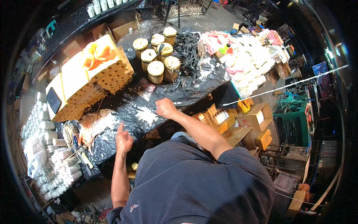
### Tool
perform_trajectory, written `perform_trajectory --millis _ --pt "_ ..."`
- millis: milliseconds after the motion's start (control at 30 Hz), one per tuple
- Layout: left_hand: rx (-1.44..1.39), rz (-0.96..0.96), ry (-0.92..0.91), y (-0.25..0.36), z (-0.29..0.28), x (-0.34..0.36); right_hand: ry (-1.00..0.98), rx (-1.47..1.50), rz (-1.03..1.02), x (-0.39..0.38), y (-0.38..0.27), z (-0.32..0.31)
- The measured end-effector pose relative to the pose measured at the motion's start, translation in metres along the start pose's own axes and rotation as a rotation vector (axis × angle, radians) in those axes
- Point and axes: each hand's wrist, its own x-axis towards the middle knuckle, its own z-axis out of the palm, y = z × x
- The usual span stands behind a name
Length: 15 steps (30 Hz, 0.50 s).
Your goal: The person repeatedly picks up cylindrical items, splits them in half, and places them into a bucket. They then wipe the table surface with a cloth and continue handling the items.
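My left hand (pixel 123 141) is at the near edge of the black plastic sheet (pixel 175 98). One finger is stretched forward and the rest look curled; whatever may be inside the curl is hidden. Farther right, my right hand (pixel 166 108) is bent at the wrist with its fingers closed over the sheet, and I cannot make out anything in them. White powder (pixel 147 115) lies scattered between the two hands. A small clear bag (pixel 146 89) with reddish contents rests just beyond. Left of my left hand is a pale orange patch of dusty material (pixel 97 125).
Yellowish blocks full of holes (pixel 112 74) stand at the left, with a phone (pixel 53 100) leaning there. Several brown cylinders with pale tops (pixel 155 70) stand behind. White rolls (pixel 69 158) are stacked left; a white pile (pixel 248 61) lies right. Open cardboard boxes (pixel 261 114) crowd my right.
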Motion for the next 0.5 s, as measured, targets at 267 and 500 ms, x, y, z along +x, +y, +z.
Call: perform_trajectory --millis 267,500 --pt "-0.284 -0.093 -0.372 0.129 0.012 0.064 -0.287 0.169 -0.275 -0.017 0.055 -0.029" --pt "-0.224 -0.180 -0.492 0.149 0.041 0.055 -0.355 0.095 -0.215 -0.018 0.066 -0.036"
